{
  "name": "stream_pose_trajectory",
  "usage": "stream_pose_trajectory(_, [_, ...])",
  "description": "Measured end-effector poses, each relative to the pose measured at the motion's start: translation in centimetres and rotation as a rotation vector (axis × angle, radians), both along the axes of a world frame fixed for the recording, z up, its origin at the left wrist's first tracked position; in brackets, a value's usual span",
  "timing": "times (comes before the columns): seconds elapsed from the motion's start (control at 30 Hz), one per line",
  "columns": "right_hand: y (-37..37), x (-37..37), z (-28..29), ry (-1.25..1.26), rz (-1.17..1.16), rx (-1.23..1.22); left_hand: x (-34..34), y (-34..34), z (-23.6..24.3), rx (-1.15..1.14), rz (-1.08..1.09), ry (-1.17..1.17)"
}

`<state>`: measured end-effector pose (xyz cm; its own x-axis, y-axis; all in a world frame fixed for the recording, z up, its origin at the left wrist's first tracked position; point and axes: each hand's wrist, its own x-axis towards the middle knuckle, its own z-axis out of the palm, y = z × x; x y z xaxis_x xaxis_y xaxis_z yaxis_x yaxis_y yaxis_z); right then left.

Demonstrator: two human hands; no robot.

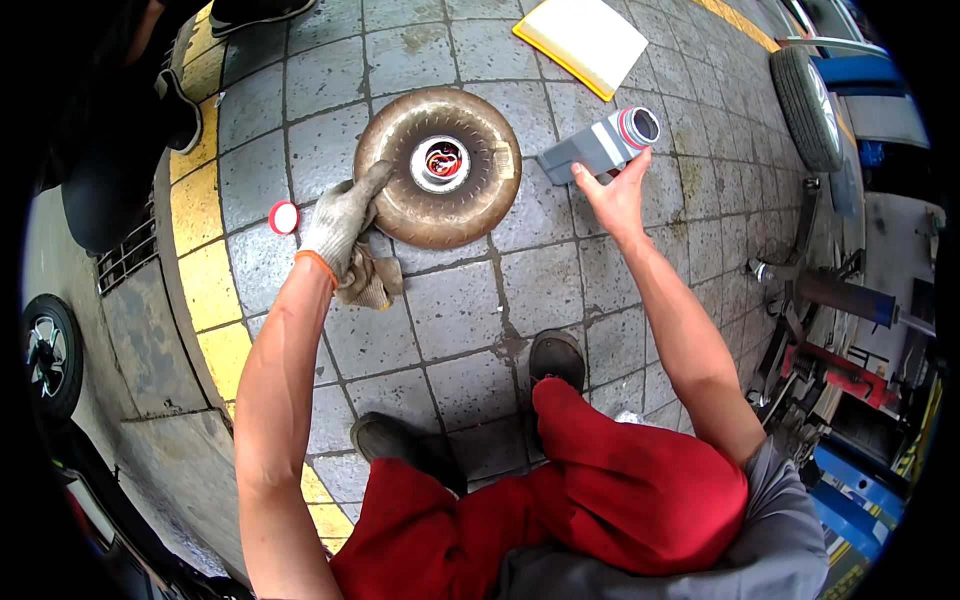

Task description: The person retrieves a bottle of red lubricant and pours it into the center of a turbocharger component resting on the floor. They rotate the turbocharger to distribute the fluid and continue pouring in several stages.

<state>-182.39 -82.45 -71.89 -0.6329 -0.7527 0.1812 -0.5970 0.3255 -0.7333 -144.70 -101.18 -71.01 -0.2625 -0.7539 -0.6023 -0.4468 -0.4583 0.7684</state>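
A brown, ring-shaped torque converter (385, 205) lies flat on the tiles, and reddish fluid shows inside its round hub (440, 165). On its left rim rests a finger of my left hand (338, 220), which wears a grey work glove with an orange cuff. The other fingers are curled, and a dirty, crumpled work glove (372, 282) hangs from them; their grip is partly hidden. My bare right hand (618, 198) is closed round a grey oil bottle (590, 150), tilted with its uncapped mouth pointing up and right, apart from the converter.
A red cap (284, 217) lies left of the converter. Beyond the bottle lies a yellow-edged white panel filter (585, 40). Another person's shoe (180, 112) is at upper left, near a floor grate (135, 240). Wheels (805, 110) and metal parts line the right side.
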Motion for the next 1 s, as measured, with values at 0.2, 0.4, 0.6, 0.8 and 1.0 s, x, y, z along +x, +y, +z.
stream_pose_trajectory(0.2, [0.0,-0.2,-0.4,0.020,0.008,0.016,-0.2,-0.4,-0.7,0.001,-0.009,-0.006])
stream_pose_trajectory(0.4, [0.1,0.0,-0.1,0.016,-0.006,0.018,-0.6,-0.1,1.2,0.005,-0.034,-0.007])
stream_pose_trajectory(0.6, [0.0,-0.1,0.1,-0.020,0.006,0.012,-0.3,-0.4,0.8,-0.016,-0.073,-0.051])
stream_pose_trajectory(0.8, [-0.1,-0.1,-0.1,0.001,0.006,0.006,-0.5,-0.3,0.8,-0.025,-0.066,-0.073])
stream_pose_trajectory(1.0, [-0.1,0.0,-0.1,0.018,0.000,0.026,-0.6,-0.4,0.6,-0.039,-0.064,-0.077])
